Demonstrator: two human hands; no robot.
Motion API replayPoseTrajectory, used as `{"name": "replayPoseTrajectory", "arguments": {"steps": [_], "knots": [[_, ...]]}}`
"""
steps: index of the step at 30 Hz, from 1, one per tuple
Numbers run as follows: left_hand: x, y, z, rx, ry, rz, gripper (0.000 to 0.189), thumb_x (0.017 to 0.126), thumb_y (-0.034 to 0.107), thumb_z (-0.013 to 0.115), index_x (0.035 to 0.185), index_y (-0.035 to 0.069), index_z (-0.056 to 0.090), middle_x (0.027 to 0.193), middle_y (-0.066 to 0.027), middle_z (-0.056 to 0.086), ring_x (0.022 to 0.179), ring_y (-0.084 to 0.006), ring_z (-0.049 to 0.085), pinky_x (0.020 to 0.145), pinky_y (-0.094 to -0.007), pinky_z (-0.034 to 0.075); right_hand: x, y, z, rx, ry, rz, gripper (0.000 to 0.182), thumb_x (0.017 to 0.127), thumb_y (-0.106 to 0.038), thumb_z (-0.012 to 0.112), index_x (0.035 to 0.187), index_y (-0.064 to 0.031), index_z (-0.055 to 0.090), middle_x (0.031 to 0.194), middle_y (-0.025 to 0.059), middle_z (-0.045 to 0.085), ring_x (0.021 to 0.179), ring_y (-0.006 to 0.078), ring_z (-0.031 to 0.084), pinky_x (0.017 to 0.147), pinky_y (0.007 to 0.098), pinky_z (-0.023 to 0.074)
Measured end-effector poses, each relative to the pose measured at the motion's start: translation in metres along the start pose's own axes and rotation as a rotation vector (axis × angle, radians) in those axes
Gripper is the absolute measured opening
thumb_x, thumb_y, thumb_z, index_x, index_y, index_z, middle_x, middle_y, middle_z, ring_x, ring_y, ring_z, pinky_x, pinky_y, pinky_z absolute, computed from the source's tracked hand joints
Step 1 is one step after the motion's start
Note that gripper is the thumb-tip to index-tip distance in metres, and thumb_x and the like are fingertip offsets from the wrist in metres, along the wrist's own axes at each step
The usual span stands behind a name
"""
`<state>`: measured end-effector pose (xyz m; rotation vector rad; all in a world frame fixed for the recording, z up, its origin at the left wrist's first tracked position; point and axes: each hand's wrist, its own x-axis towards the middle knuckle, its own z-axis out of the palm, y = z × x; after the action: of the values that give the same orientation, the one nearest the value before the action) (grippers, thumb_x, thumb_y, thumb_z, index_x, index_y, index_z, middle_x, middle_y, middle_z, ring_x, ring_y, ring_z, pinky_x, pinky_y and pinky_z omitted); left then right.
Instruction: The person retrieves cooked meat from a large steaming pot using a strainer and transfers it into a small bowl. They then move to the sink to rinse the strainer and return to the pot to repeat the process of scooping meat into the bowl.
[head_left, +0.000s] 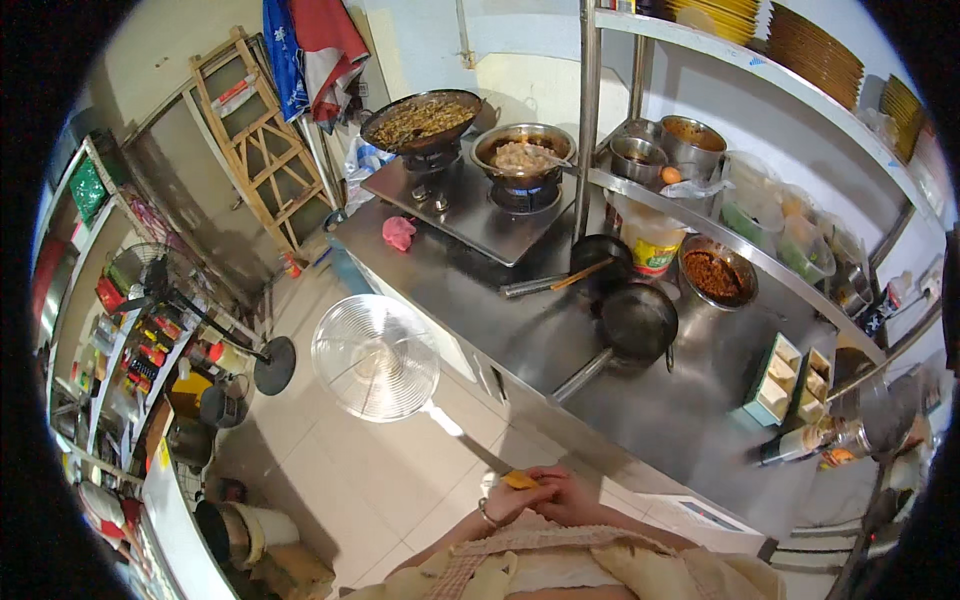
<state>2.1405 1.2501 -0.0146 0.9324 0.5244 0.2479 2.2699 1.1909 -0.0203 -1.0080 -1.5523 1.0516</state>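
A large round wire skimmer (375, 358) stretches out over the floor, left of the counter. Its long handle runs back to my waist and ends in a yellow-orange grip (520, 480). My left hand (511, 501), with a bracelet at the wrist, closes around that grip. Against it, my right hand (559, 501) is also closed about the handle end; the fingers partly hide each other. On the stove (480, 217), a wok (421, 124) holds brownish chopped food. Beside it, a steel bowl (523, 154) contains pale food and a utensil over a burner with a blue glow.
The steel counter (510, 322) carries a pink cloth (398, 233), two dark pans (639, 322), a bowl of red-brown paste (716, 277) and a divided box (776, 382). Pots (694, 142) and tubs stand on a shelf. A fan (274, 365) and loaded shelves line the left.
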Motion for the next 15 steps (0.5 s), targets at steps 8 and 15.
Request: {"name": "replayPoseTrajectory", "arguments": {"steps": [8,15], "knots": [[-0.018,0.049,-0.101,-0.043,0.118,0.257,0.018,0.075,0.002,0.050,0.092,-0.001,0.052,0.100,-0.0098,0.051,0.092,-0.0166,0.047,0.079,-0.0265,0.039,0.101,0.035,0.039,-0.071,-0.198,0.047,0.024,0.077,-0.011,0.051,0.100,-0.0024,0.050,0.097,0.0084,0.052,0.086,0.0172,0.050,0.073,0.0255,0.0401],[-0.050,0.106,-0.219,-0.103,0.470,0.300,0.014,0.071,0.001,0.051,0.084,-0.004,0.051,0.073,-0.0145,0.057,0.070,-0.0218,0.057,0.068,-0.0320,0.047,0.195,0.067,-0.002,-0.445,0.013,0.300,0.019,0.078,-0.018,0.051,0.089,-0.0025,0.054,0.085,0.0075,0.057,0.076,0.0172,0.054,0.070,0.0267,0.0423]]}}
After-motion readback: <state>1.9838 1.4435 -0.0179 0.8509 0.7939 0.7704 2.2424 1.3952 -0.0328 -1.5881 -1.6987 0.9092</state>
